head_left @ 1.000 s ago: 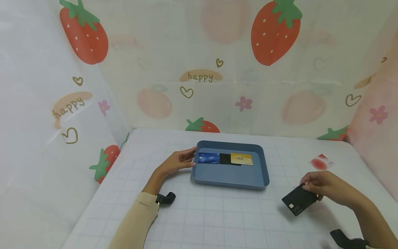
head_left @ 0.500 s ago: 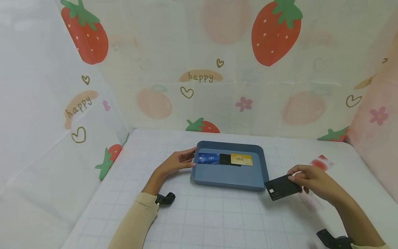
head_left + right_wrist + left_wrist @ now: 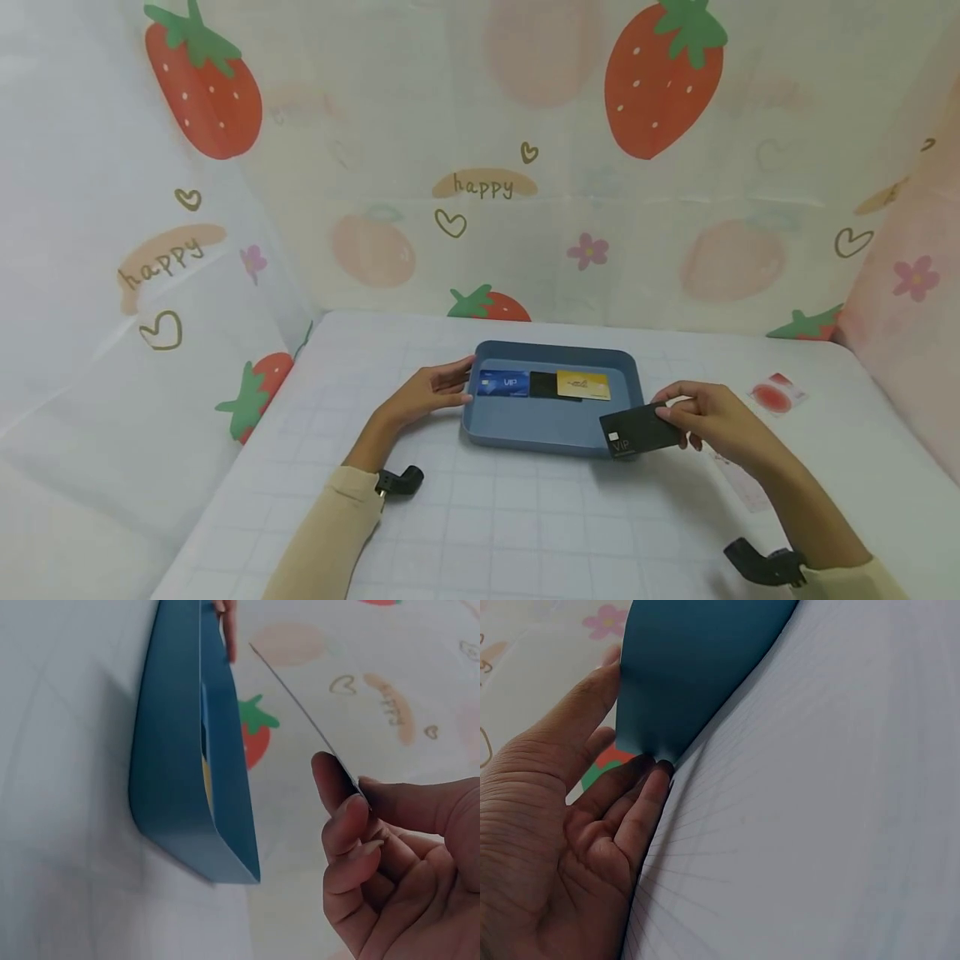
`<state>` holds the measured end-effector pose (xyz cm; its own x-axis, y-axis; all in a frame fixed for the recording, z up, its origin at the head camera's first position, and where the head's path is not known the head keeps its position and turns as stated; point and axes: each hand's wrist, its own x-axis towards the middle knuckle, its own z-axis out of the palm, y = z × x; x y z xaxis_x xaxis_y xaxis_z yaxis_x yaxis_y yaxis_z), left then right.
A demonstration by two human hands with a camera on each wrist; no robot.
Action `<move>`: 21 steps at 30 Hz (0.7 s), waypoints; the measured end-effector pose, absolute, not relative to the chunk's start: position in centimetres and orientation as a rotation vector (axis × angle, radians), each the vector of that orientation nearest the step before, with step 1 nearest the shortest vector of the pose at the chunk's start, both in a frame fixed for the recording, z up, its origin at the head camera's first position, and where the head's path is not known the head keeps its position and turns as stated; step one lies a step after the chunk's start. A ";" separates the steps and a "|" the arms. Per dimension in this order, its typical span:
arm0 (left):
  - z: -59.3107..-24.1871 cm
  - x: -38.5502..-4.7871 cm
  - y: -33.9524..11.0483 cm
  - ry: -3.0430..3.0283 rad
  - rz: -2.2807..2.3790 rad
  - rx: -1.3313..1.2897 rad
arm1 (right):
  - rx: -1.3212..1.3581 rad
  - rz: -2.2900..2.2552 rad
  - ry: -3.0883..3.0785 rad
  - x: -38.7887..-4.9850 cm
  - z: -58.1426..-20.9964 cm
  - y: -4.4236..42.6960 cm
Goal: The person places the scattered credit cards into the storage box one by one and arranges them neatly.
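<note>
My right hand [image 3: 716, 421] pinches a black VIP card [image 3: 637, 428] between thumb and fingers, over the front right corner of a blue-grey tray [image 3: 525, 428]. Seen from the right wrist, the card is edge-on, apart from the tray wall [image 3: 169, 750]. My left hand [image 3: 423, 393] touches the tray's left end with its fingers fairly straight; the left wrist view has the fingertips against the tray's outer wall [image 3: 690, 667]. Along the back of the tray lie a blue VIP card [image 3: 504, 383], a dark card [image 3: 543, 384] and a yellow card [image 3: 585, 385] partly covering the dark one.
A red and white card-like piece [image 3: 776, 394] lies on the white gridded tabletop [image 3: 480, 525] at the right. A pale pink piece [image 3: 742, 483] lies partly behind the right forearm. A strawberry-print curtain [image 3: 480, 125] stands behind the table.
My right hand has carried the black card leftward and slightly back, from the table's right side to over the tray corner. The left hand and tray have stayed in place.
</note>
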<state>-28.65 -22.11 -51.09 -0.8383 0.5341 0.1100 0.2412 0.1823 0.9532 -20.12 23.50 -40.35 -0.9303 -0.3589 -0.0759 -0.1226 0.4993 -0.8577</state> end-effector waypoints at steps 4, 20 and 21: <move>-51.2 -28.7 -22.1 2.197 1.717 0.741 | -0.391 -1.415 2.476 -20.4 -40.4 22.3; -51.2 -28.7 -22.2 2.206 1.706 0.751 | -0.325 -1.449 2.478 -21.6 -40.6 19.2; -51.2 -28.7 -22.2 2.209 1.703 0.753 | -0.325 -1.451 2.477 -21.6 -40.6 19.1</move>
